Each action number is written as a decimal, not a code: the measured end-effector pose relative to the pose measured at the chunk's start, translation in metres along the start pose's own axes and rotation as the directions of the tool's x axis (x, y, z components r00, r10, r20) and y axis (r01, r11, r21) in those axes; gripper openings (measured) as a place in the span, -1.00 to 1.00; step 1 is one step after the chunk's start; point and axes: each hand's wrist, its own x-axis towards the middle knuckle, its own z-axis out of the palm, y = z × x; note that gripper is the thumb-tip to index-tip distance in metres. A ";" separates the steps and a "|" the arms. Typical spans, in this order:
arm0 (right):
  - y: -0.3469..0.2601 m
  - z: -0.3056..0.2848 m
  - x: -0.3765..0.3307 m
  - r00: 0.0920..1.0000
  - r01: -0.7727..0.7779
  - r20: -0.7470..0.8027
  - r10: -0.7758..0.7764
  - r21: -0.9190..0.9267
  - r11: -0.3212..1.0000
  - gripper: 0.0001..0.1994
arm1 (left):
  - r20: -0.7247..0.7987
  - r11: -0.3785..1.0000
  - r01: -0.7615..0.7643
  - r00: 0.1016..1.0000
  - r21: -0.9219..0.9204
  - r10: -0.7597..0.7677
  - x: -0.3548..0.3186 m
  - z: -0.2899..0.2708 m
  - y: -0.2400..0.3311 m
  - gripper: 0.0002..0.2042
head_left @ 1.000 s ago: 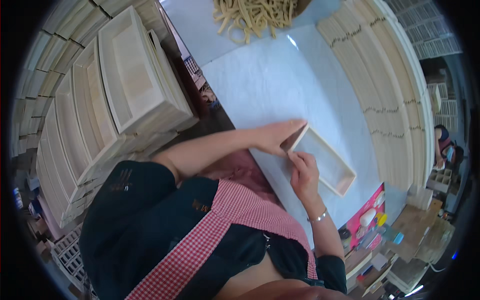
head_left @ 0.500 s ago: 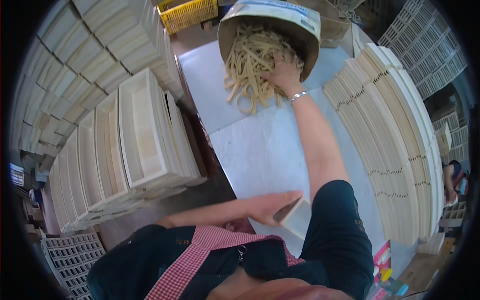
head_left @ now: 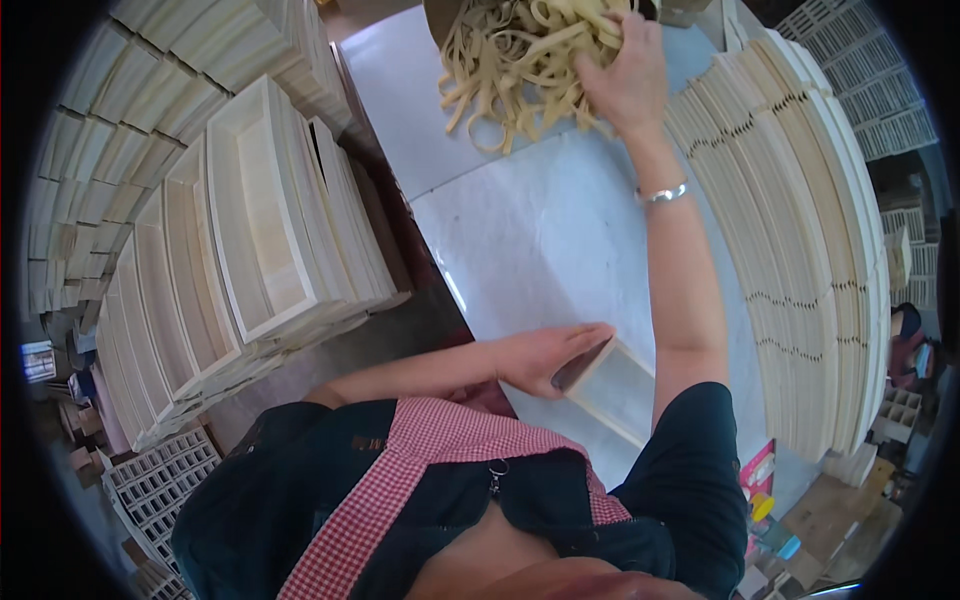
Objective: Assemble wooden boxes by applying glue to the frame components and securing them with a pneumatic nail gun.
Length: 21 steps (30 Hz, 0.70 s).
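Note:
Near the front of the white table, my left hand (head_left: 550, 362) is closed around the end of a narrow, pale wooden frame (head_left: 606, 421). Its long sides stretch away to the right, and part of it lies behind my right sleeve. At the far end, my right hand (head_left: 632, 82) reaches into a heap of flat tan bands (head_left: 520, 70), thumb and fingers closed on some of them. Many bands form loops, and they spill out of an open bag (head_left: 437, 15) cut off by the top of the view. A silver bracelet (head_left: 664, 193) circles my right wrist.
Pale wooden panels (head_left: 790, 240) are stacked tightly along the table's right side. To the left stand piled wooden trays (head_left: 262, 210), with more wooden stacks (head_left: 130, 110) behind. A white grid crate (head_left: 165, 480) is at lower left. The white table (head_left: 520, 240) lies between.
My right hand has drawn back and to the right at the heap's edge, with bands in its fingers. The left hand still grips the frame, more of which now shows. My view has shifted nearer.

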 end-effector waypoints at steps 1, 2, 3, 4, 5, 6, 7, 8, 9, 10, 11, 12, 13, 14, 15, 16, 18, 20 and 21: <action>-0.001 0.000 -0.017 0.999 0.002 0.035 -0.001 -0.043 0.999 -0.49 | -0.024 1.000 -0.022 0.999 0.019 0.023 0.000 0.000 -0.003 0.07; -0.001 0.002 -0.031 0.998 0.007 0.070 -0.001 -0.085 0.996 -0.50 | -0.048 0.998 -0.043 0.998 0.039 0.045 -0.001 0.002 -0.004 0.06; 0.006 0.000 -0.044 0.996 -0.004 0.084 0.013 -0.099 0.995 -0.50 | -0.042 0.999 -0.047 0.998 0.018 0.048 -0.002 0.003 -0.003 0.06; 0.018 -0.003 -0.056 0.986 0.010 0.164 0.012 -0.134 0.991 -0.52 | -0.035 0.999 -0.038 0.999 0.004 0.038 -0.003 0.005 0.000 0.06; 0.034 -0.007 -0.063 0.972 0.025 0.235 0.016 -0.170 0.985 -0.53 | -0.022 0.999 -0.034 0.999 -0.003 0.034 -0.002 0.003 0.001 0.05; 0.044 -0.011 -0.066 0.952 0.051 0.306 0.012 -0.199 0.979 -0.55 | -0.019 1.000 -0.028 0.999 -0.006 0.028 0.000 0.000 0.002 0.05; 0.052 -0.012 -0.068 0.927 0.079 0.375 0.012 -0.225 0.971 -0.56 | -0.016 1.000 -0.022 1.000 -0.007 0.022 0.002 -0.002 0.002 0.04; 0.046 -0.019 -0.061 0.928 0.051 0.372 0.038 -0.227 0.973 -0.61 | -0.017 1.000 -0.024 1.000 -0.016 0.024 0.002 -0.003 0.003 0.04; 0.041 -0.028 -0.052 0.928 0.024 0.368 0.064 -0.229 0.973 -0.65 | -0.010 1.000 -0.001 1.000 -0.010 0.001 0.001 -0.004 0.004 0.04; 0.039 -0.034 -0.046 0.926 0.019 0.369 0.073 -0.239 0.971 -0.65 | 0.004 1.000 0.016 1.000 -0.003 -0.016 0.002 -0.006 0.004 0.04; 0.038 -0.040 -0.041 0.940 0.001 0.337 0.043 -0.127 0.992 -0.68 | 0.017 0.999 0.035 0.999 0.007 -0.035 0.001 -0.006 0.005 0.04; 0.037 -0.046 -0.038 0.954 -0.013 0.300 0.016 -0.012 1.000 -0.71 | 0.031 0.998 0.054 0.998 0.018 -0.055 0.001 -0.005 0.007 0.03; 0.033 -0.053 -0.037 0.954 -0.019 0.299 0.024 -0.020 1.000 -0.71 | 0.037 0.999 0.049 0.998 0.014 -0.050 0.000 -0.003 0.007 0.03; 0.028 -0.061 -0.037 0.972 -0.048 0.231 0.050 -0.012 0.999 -0.74 | 0.014 1.000 0.023 1.000 0.020 -0.023 -0.001 0.001 0.006 0.03; 0.022 -0.067 -0.034 0.985 -0.074 0.157 0.072 0.001 0.997 -0.76 | -0.011 0.999 -0.003 1.000 0.033 0.003 -0.001 0.002 0.002 0.03; 0.018 -0.073 -0.033 0.992 -0.099 0.080 0.097 0.016 0.995 -0.79 | -0.034 0.998 -0.028 0.999 0.047 0.030 0.000 0.003 -0.001 0.03; 0.018 -0.088 -0.036 0.991 -0.136 -0.011 0.136 0.026 0.990 -0.81 | -0.035 0.996 -0.061 0.997 0.064 0.064 0.000 0.006 -0.004 0.03; 0.025 -0.110 -0.046 0.966 -0.214 0.128 0.224 -0.086 0.973 -0.83 | -0.065 0.994 -0.044 0.997 0.102 0.051 0.001 0.008 -0.005 0.03; 0.029 -0.123 -0.053 0.942 -0.251 0.192 0.276 -0.144 0.957 -0.84 | -0.076 0.992 -0.038 0.996 0.120 0.047 0.002 0.008 -0.004 0.02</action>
